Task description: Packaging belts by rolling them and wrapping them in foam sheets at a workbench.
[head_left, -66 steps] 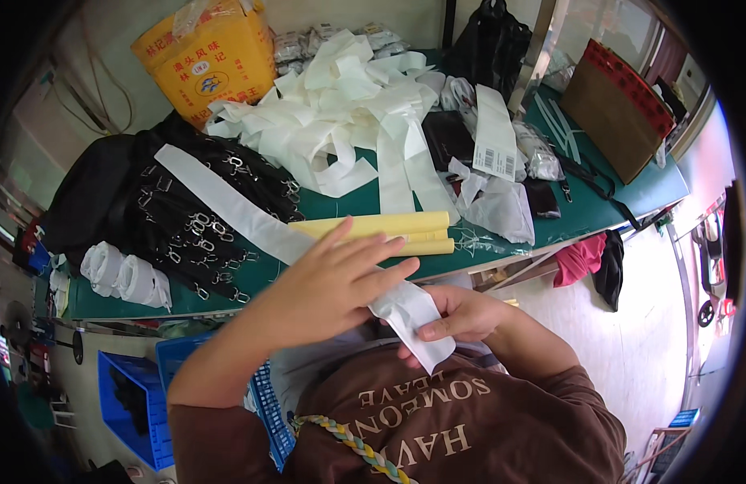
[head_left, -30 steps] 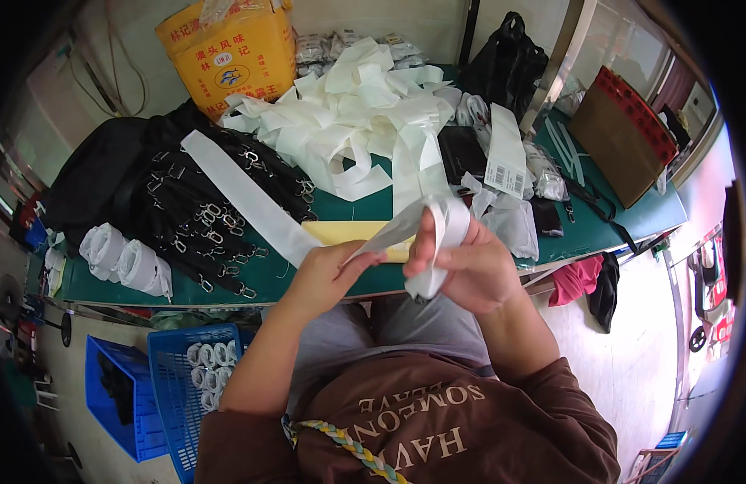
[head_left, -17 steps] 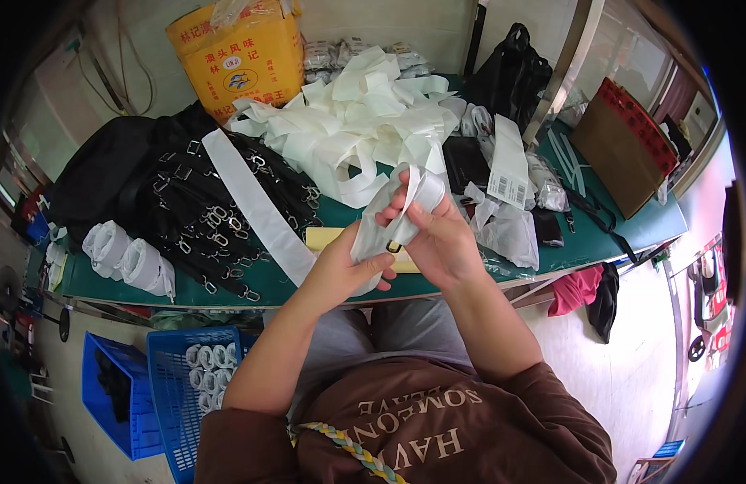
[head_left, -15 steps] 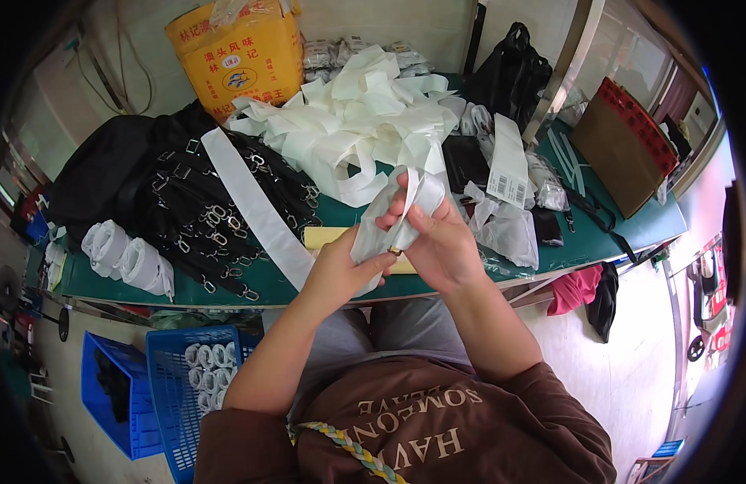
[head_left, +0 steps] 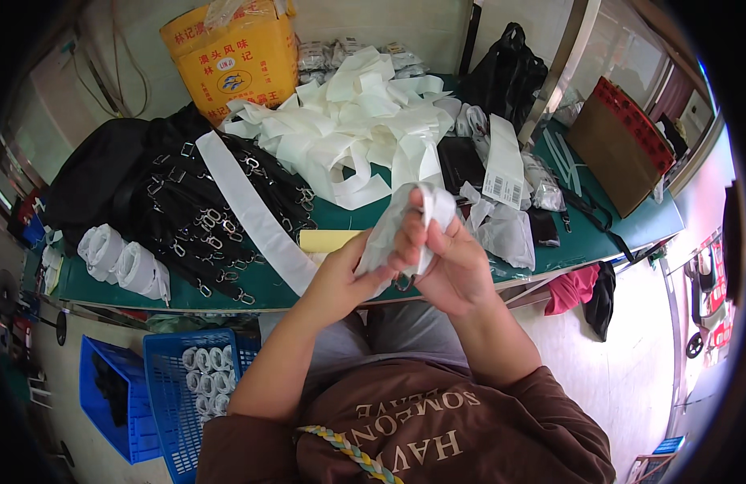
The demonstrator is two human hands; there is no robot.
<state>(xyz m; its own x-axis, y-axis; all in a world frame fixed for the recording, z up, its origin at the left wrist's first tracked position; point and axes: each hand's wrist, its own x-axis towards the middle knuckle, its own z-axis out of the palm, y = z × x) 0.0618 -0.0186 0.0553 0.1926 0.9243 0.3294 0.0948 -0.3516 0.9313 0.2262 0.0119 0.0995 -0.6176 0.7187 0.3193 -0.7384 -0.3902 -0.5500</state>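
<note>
In front of my body, near the table's front edge, both my hands are closed on a white strip [head_left: 383, 239] that is bent into a loose roll. My left hand [head_left: 340, 270] grips its lower left part, thumb on top. My right hand [head_left: 449, 262] curls its fingers round the upper right part. A small metal clasp [head_left: 403, 283] pokes out below the roll between the hands; what it is fastened to is hidden. Another long white strip [head_left: 248, 202] lies slantwise left of my hands, over black straps [head_left: 203, 210] with metal hooks.
Behind my hands lies a heap of white strips [head_left: 340, 121], with a yellow carton [head_left: 236, 68] at the back left. White rolls [head_left: 123, 262] stand at the table's left. Below are a blue basket [head_left: 167, 379] of white rolls and a blue crate [head_left: 106, 395]. A black bag [head_left: 506, 77] sits back right.
My right hand has turned and closed further round the white strip, moving slightly down and right. The strip's upper loop is now folded over into a rounder bundle.
</note>
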